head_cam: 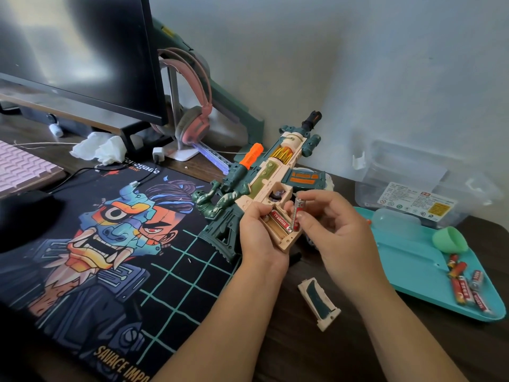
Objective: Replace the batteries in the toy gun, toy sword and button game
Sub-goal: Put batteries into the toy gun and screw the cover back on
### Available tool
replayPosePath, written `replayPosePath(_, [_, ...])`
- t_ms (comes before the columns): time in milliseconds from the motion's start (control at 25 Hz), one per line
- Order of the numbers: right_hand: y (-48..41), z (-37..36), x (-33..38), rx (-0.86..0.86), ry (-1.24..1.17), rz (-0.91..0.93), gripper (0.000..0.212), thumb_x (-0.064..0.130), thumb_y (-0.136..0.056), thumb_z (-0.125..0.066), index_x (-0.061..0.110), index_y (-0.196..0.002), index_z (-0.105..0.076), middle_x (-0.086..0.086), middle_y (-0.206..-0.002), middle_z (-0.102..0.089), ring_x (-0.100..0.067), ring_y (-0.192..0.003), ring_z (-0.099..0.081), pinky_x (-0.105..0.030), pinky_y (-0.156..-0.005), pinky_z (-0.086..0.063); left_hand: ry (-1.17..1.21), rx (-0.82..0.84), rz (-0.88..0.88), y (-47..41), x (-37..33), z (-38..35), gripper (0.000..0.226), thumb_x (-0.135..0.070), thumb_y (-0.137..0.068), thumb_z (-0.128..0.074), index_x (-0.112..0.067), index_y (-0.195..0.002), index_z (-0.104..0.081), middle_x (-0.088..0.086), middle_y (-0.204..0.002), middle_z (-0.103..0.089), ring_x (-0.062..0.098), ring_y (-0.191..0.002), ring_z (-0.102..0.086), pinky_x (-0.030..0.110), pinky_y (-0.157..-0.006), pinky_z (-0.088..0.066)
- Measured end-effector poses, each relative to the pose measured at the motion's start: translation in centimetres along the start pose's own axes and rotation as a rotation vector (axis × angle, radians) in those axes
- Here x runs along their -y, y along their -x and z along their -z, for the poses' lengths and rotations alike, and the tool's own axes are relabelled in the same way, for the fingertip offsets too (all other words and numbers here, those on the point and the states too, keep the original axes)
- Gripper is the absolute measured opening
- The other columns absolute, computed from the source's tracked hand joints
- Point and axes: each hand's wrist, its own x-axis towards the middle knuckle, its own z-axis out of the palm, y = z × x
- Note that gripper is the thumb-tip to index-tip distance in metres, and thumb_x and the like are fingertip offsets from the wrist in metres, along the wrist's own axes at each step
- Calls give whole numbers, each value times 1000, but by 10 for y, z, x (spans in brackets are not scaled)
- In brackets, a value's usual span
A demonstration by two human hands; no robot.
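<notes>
So the toy gun (pixel 278 164) is over the desk (pixel 303 351), barrel aimed at about 1 o'clock, stock down at 7. Left hand (pixel 257 235) is wrapped round the grip with the open battery bay (pixel 276 232) facing up. Right hand (pixel 330 224) pinches a fresh battery (pixel 298 213) right at the bay's 3 o'clock edge, standing roughly 12-to-6. The seated battery (pixel 279 221) lies more like 10-to-4, so I'd guess the fresh one has to tip over to match before dropping in beside it.
</notes>
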Motion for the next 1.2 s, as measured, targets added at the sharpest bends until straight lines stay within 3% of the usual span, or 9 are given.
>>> replayPosePath(200, [-17, -12, -3, 76, 350, 65, 24, 26, -86, -67, 45, -98, -58, 13, -103, -56, 1, -95, -53, -9, -74, -41, -39, 34, 18, -1, -1, 1, 46, -9, -79, -49, -8, -123, -65, 6, -83, -72, 19, -68, -68, 29, -59, -56])
replayPosePath(280, [-19, -14, -6, 92, 433, 113, 23, 24, -86, -67, 42, -98, -61, 15, -97, -51, 2, -95, -47, -6, -75, -34, -58, 83, 36, -4, 0, 2, 47, -12, -75, -53, -6, -120, -65, 8, -89, -70, 21, -75, -69, 31, -65, -57])
replayPosePath(400, [-22, -19, -14, 27, 538, 255, 17, 23, -86, -67, 29, -102, -70, 12, -94, -48, 2, -96, -38, -5, -76, -33, -51, 120, 66, -8, 1, 5, 34, -23, -86, -54, -9, -114, -65, 10, -92, -69, 24, -84, -67, 35, -78, -55])
replayPosePath(560, [-26, -22, -19, 31, 539, 187, 14, 29, -88, -65, 28, -99, -73, 7, -94, -46, -3, -97, -40, -12, -77, -36, -61, 139, 82, -4, 1, 3, 37, -36, -95, -49, -7, -109, -67, 11, -93, -71, 25, -84, -70, 33, -74, -58])
replayPosePath(640, [-28, -21, -21, 36, 542, 169, 12, 29, -87, -66, 29, -96, -74, 6, -94, -46, -6, -99, -40, -15, -78, -36, -93, 126, 87, -4, 2, 3, 35, -32, -96, -45, -6, -107, -66, 11, -90, -71, 24, -78, -70, 31, -72, -56])
replayPosePath(800, [-27, -22, -24, -17, 559, 165, 10, 26, -84, -69, 27, -92, -76, 5, -92, -47, -7, -96, -41, -8, -72, -32, -138, 88, 93, -5, 5, 4, 29, -26, -94, -43, -8, -97, -65, 11, -85, -71, 23, -73, -70, 31, -71, -54])
replayPosePath(960, [-21, -25, -24, -40, 576, 191, 10, 24, -84, -68, 24, -90, -76, 4, -91, -49, -10, -95, -43, -10, -71, -34, -149, 99, 83, -3, 5, 3, 31, -25, -95, -42, -4, -99, -65, 12, -85, -71, 23, -73, -71, 30, -70, -56])
replayPosePath(1120, [-17, -25, -26, -47, 572, 206, 9, 22, -84, -69, 23, -90, -75, 4, -91, -50, -11, -95, -45, -12, -72, -36, -152, 82, 74, -1, 6, 1, 33, -22, -97, -40, -6, -81, -63, 9, -69, -69, 20, -62, -70, 30, -66, -55])
replayPosePath(1200, [-15, -24, -28, -52, 569, 190, 9, 22, -84, -70, 23, -90, -75, 4, -92, -50, -11, -96, -46, -17, -76, -38, -157, 79, 72, -1, 7, 1, 32, -22, -96, -40, -6, -82, -64, 9, -72, -68, 20, -64, -68, 29, -67, -54])
